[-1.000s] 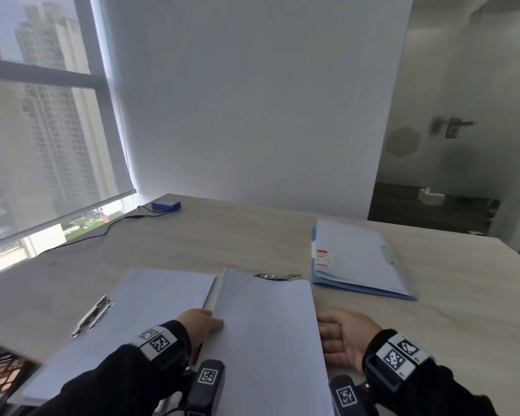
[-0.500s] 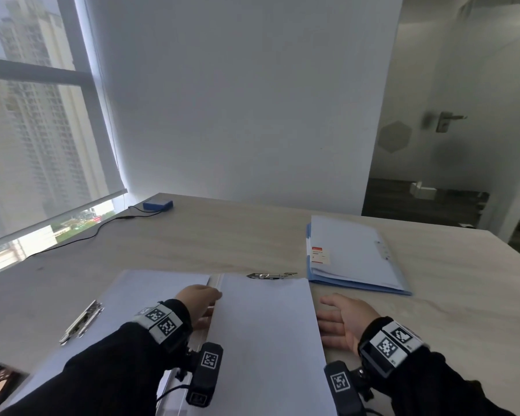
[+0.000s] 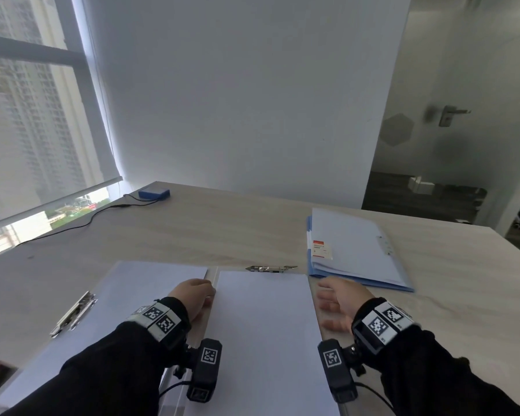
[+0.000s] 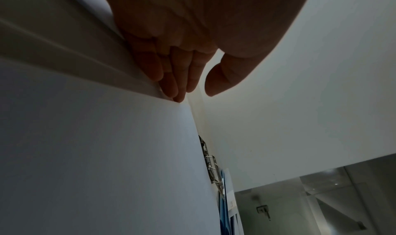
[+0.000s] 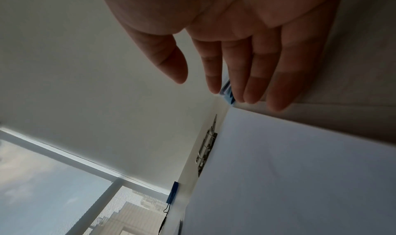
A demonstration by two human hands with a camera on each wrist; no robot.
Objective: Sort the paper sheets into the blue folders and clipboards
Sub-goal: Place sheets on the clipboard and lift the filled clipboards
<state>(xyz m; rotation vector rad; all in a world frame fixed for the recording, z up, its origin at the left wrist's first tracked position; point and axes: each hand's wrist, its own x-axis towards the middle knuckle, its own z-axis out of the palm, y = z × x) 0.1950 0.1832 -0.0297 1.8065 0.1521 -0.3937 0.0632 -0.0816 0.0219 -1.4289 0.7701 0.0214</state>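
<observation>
**Both hands flank the sheet**

Your left hand (image 3: 193, 299) has straight fingers (image 4: 171, 84) touching the left edge of the sheet (image 3: 264, 331). Your right hand (image 3: 339, 301) is relaxed and holds nothing, just right of the sheet. The folder (image 3: 357, 253) lies beyond your right hand.

Red-and-white label (image 3: 321, 250) on blue folder (image 3: 360, 277), print too small to read

Two hands, left (image 3: 194, 298) and right (image 3: 339, 301). Two metal clips, one (image 3: 74, 313) at left, one (image 3: 270, 268) centre. One blue folder stack (image 3: 357, 250). One small blue box (image 3: 154, 193) with one black cable (image 3: 72, 226).
</observation>
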